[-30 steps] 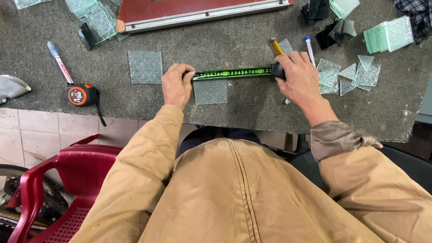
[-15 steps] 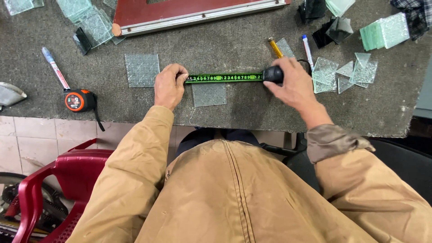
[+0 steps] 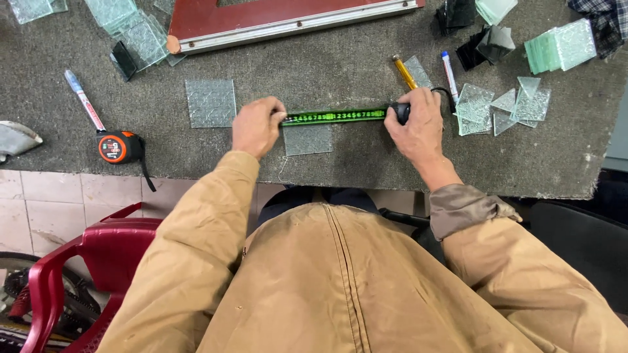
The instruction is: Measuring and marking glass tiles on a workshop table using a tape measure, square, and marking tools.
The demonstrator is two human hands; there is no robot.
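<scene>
Two hands work at the near edge of a grey felt-covered surface [image 3: 340,59]. The left hand [image 3: 256,127] pinches the free end of a green measuring tape blade [image 3: 333,117], while the right hand [image 3: 418,127] is closed around the tape's black case [image 3: 400,111], so the blade runs stretched between them. It lies along the top edge of one small square pane of textured clear glass [image 3: 307,139], which sits flat between the hands near the surface's front edge.

A second, similar square glass pane [image 3: 210,102] lies just left of the left hand. One orange and black tape measure [image 3: 118,146] rests further left, beside one white marker pen with a blue cap [image 3: 83,99]. A second white marker [image 3: 449,67] and one yellow-handled glass cutter [image 3: 404,72] lie beyond the right hand. To its right are several loose glass offcuts [image 3: 504,104], too overlapped to count, and one stack of greenish glass squares [image 3: 560,46]. One long red board with a metal edge [image 3: 288,16] lies across the back.
</scene>
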